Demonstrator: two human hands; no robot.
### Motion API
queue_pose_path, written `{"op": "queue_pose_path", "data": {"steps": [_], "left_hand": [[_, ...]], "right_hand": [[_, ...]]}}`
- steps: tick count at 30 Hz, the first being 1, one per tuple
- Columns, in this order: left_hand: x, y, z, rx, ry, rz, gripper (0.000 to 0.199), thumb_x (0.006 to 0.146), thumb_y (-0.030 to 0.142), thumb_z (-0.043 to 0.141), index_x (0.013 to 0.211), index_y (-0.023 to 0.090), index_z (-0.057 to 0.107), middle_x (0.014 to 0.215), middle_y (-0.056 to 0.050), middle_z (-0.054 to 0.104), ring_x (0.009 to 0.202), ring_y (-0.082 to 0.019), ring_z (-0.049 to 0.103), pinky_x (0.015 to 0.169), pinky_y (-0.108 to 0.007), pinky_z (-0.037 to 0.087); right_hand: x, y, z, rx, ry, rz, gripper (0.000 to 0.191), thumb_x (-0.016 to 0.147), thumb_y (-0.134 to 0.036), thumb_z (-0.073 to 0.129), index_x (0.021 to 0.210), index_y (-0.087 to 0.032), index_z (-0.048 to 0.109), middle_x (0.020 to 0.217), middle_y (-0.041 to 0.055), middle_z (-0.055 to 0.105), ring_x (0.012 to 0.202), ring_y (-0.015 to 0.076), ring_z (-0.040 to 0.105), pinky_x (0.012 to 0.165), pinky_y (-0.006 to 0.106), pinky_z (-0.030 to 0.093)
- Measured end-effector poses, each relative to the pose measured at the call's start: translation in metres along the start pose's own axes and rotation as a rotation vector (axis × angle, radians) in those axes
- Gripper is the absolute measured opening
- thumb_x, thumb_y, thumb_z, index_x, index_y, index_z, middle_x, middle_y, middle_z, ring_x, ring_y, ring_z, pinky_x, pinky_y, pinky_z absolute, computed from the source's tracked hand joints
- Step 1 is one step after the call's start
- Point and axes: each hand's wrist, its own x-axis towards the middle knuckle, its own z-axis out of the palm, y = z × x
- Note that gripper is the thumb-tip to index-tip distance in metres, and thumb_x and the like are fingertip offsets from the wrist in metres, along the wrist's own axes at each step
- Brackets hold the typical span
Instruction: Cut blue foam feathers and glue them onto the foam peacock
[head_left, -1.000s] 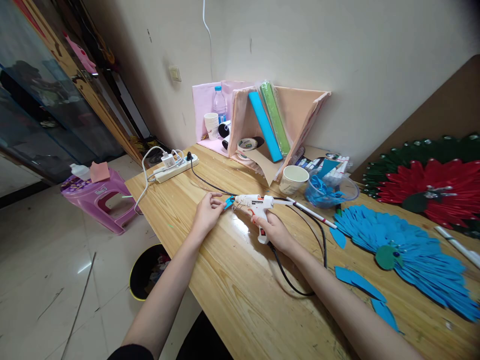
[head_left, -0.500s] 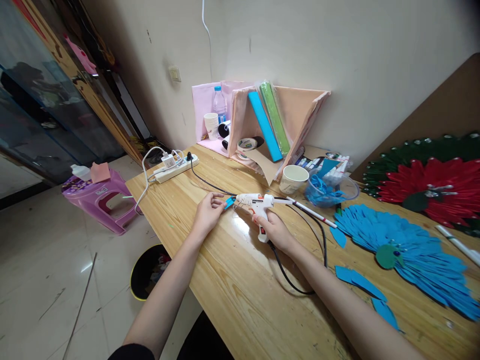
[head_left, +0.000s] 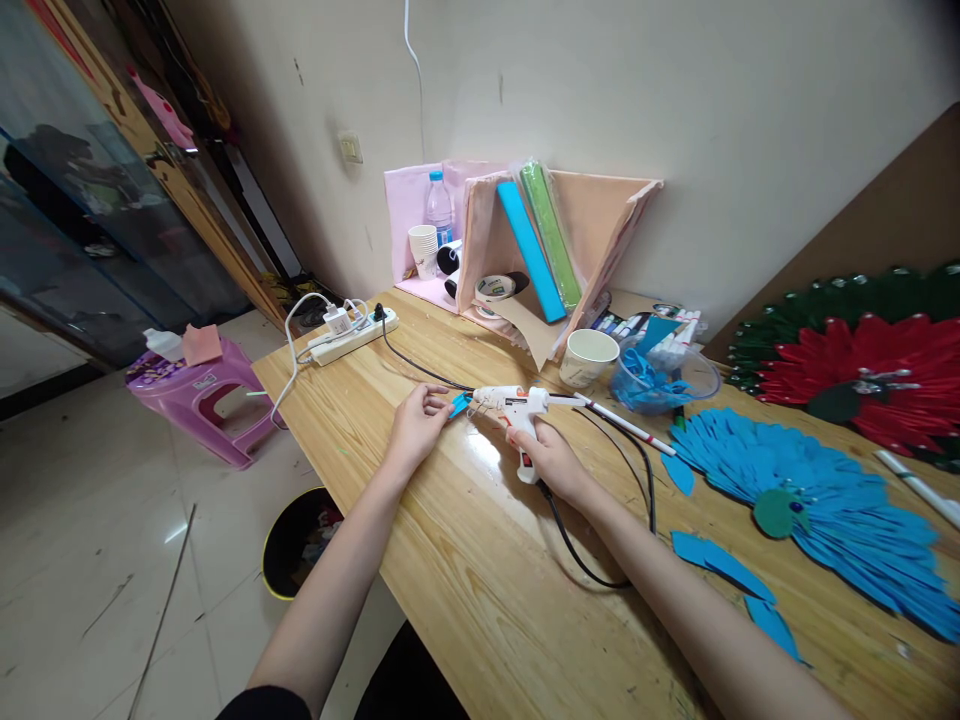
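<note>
My right hand is wrapped round the handle of a white hot glue gun, its nozzle pointing left. A glue stick sticks out of the gun's back end. Pinched in my left hand is a small blue foam piece, right at the nozzle tip; whether the two touch I cannot tell. To the right lies a fanned blue foam peacock with a green head. Loose blue petal pieces rest in front of it, and a single petal lies near its left edge.
A black cord runs from the gun's handle across the wooden table. At the back stand a power strip, fabric-covered boxes, a paper cup and a clear bowl of blue scraps. A bin and pink stool stand left.
Almost nothing differs. The view has shifted very slightly, and both hands keep their hold on the glue gun and the blue foam piece.
</note>
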Motion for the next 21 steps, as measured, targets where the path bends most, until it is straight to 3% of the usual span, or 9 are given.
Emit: {"op": "queue_pose_path", "data": {"steps": [11,21], "left_hand": [[0.0000,-0.0005,-0.0005,0.034,-0.003,0.018,0.023,0.069,0.016,0.065,0.091,0.015,0.058,0.070,-0.002,0.063,0.062,-0.012,0.059,0.058,-0.023,0.047],[0.0004,0.0017,0.0000,0.001,0.002,-0.010,0.024,0.066,0.016,0.067,0.088,0.015,0.060,0.070,-0.001,0.062,0.058,-0.010,0.056,0.056,-0.022,0.046]], "right_hand": [[-0.0023,-0.0038,-0.0009,0.009,-0.044,-0.019,0.023,0.077,-0.040,0.047,0.074,-0.018,0.053,0.060,-0.0013,0.053,0.057,0.0141,0.049,0.053,0.025,0.039],[0.0054,-0.0022,-0.0010,0.007,0.087,-0.014,0.030,0.078,-0.043,0.046,0.085,-0.016,0.057,0.067,0.0007,0.056,0.058,0.0148,0.051,0.055,0.025,0.040]]}}
